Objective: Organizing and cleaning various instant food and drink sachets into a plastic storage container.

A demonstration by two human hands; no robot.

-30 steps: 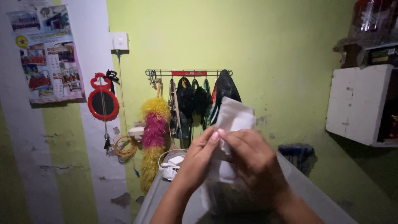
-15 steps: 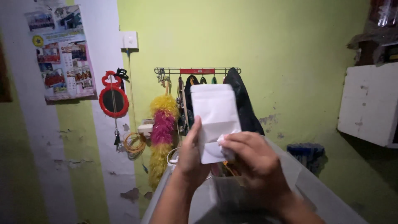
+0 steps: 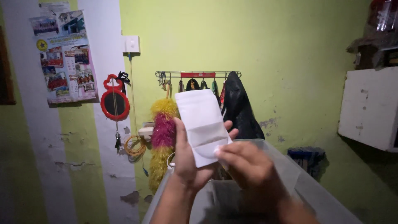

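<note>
The left hand (image 3: pixel 188 164) holds a white pouch (image 3: pixel 202 126) upright in front of the green wall (image 3: pixel 282 45), thumb on its left edge and fingertips showing past its right edge; the grip is clamped on the pouch. The right hand (image 3: pixel 246 170) pinches the pouch's lower right corner between thumb and forefinger, its grip likewise closed on the pouch. The pouch is raised above a clear plastic bin (image 3: pixel 306 186), whose rim runs beneath both hands. Behind the pouch, a hook rail (image 3: pixel 198 75) carries dark bags. A yellow and pink feather duster (image 3: pixel 162 137) hangs just left of the pouch. A red-framed mirror (image 3: pixel 115 103) and a poster (image 3: pixel 64 58) hang further left.
</note>
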